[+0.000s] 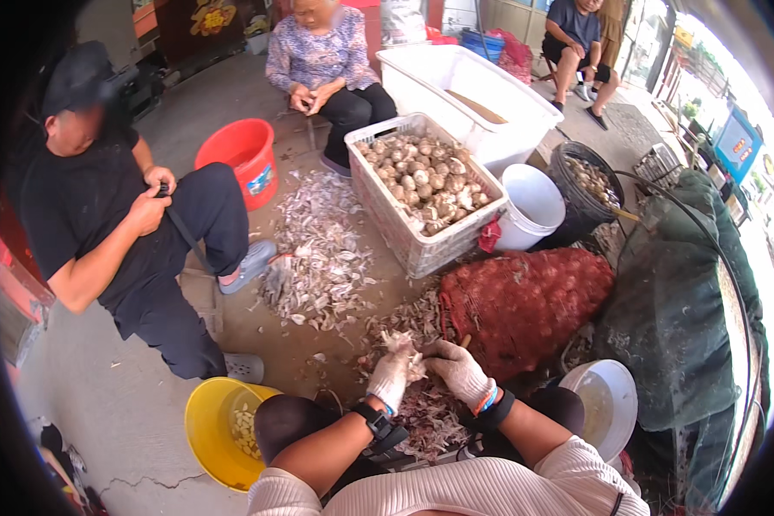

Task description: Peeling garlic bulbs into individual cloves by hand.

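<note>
Both my hands wear whitish knit gloves and meet over my lap. My left hand [388, 379] is closed around a garlic bulb [415, 367], whose papery skin shows at the fingers. My right hand [463, 377] is curled, its fingertips close to the bulb. A short wooden handle [466, 340] pokes out past the knuckles of the right hand; the rest of that tool is hidden. Beneath the hands, between my knees, lies a heap of purplish garlic skins [429, 419]. Just beyond the right hand rests a red mesh sack [529, 303] full of garlic bulbs.
A yellow bucket [216, 445] holding peeled cloves stands by my left knee, a white bucket [609, 393] by my right. Ahead are a crate [403, 248] of garlic, a red bucket [232, 145] and scattered skins [326, 258]. A person [97, 193] sits at left, another [322, 58] ahead.
</note>
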### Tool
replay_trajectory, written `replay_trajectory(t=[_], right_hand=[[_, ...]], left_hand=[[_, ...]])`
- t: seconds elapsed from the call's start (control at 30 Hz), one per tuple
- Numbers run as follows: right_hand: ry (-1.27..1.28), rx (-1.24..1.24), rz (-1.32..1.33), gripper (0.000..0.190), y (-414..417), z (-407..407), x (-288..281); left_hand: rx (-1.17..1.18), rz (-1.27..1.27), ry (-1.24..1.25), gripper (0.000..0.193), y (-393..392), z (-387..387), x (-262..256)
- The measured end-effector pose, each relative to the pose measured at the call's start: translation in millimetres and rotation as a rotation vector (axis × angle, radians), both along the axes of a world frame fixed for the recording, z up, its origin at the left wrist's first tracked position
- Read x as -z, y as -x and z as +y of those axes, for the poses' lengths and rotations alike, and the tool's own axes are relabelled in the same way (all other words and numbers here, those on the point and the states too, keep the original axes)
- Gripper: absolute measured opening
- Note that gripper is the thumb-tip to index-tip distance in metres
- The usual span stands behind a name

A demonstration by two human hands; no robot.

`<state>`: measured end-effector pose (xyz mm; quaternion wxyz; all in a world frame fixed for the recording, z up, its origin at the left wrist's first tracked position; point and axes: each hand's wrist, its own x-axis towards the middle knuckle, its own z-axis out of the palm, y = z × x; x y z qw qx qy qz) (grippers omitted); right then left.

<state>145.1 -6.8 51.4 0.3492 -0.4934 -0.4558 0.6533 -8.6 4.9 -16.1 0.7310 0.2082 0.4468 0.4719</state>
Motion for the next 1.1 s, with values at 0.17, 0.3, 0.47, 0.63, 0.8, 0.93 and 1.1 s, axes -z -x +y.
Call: replay_trajectory(t=[0.17,0.3,0.47,0.63,0.8,0.93,1.1], right_hand=[[0.043,0.037,0.045,0.025,-17,6,-26],[0.083,0.061,0.106,0.024,-26,7,-19],[0.031,0.075,0.065,0.027,-18,-5,7],[-0.205,0.073,-0.265,0.027,-8,-5,25],[-0.207,0.08,-0.136,0.021,-19,4,38],[-0.27,0.099,-0.154,0.023,-11,-3,48],[-0.19,0.144,-0.076,0.021,-1,-7,56]], left_hand=[[-0.074,-0.307,-0.15,0.033,7,20,-10],[-0.166,-0.25,-0.096,0.038,10,25,1],[0.022,-0.396,-0.233,0.031,5,23,9],[-0.151,0.125,-0.177,0.043,-17,7,6],[0.312,0.803,-0.252,0.049,-2,14,-8],[0.232,0.517,-0.156,0.04,-8,10,-3],[0.075,0.563,-0.113,0.044,-13,0,14]])
